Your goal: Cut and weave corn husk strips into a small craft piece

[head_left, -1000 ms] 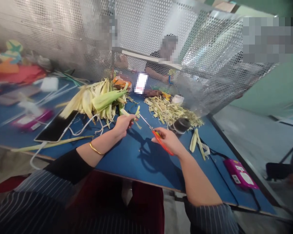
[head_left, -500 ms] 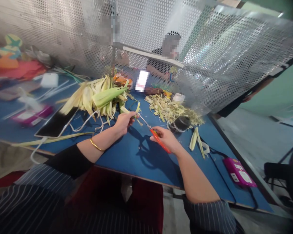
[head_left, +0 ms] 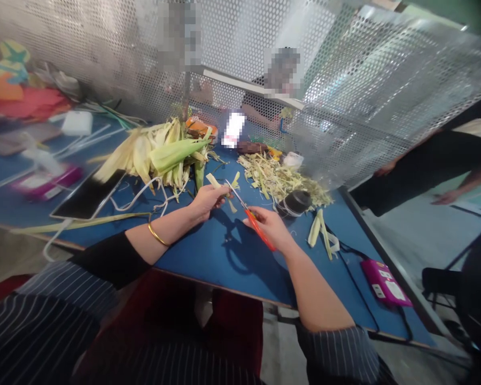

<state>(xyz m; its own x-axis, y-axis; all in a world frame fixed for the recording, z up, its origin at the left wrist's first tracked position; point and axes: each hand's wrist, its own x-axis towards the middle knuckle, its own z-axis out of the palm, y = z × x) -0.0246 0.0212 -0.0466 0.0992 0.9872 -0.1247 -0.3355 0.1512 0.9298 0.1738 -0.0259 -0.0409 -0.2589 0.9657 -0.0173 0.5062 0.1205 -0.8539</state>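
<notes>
My left hand (head_left: 209, 202) pinches a small bundle of pale corn husk strips (head_left: 214, 181), whose ends fan out past the fingertips. My right hand (head_left: 269, 227) is closed around the red handles of a pair of scissors (head_left: 260, 229). The scissor blades point up and left, their tips close to the husk strips; whether they touch is too small to tell. Behind my left hand lies a heap of corn husks (head_left: 156, 152), with a greener husk on top. Beyond my right hand spreads a pile of shredded husk scraps (head_left: 266, 176), beside a dark spool of thread (head_left: 294, 203).
On the blue table (head_left: 208, 262) lie a dark tablet-like device (head_left: 86, 197) with a white cable, a magenta box (head_left: 386, 282) with black cords, and folded husk strips (head_left: 323, 235). A perforated metal screen (head_left: 232, 43) stands behind. People are beyond it and at the right.
The view has shifted slightly. The scissor tips have moved a little back from the husk strips. At the right, a person in dark clothes has come further into view.
</notes>
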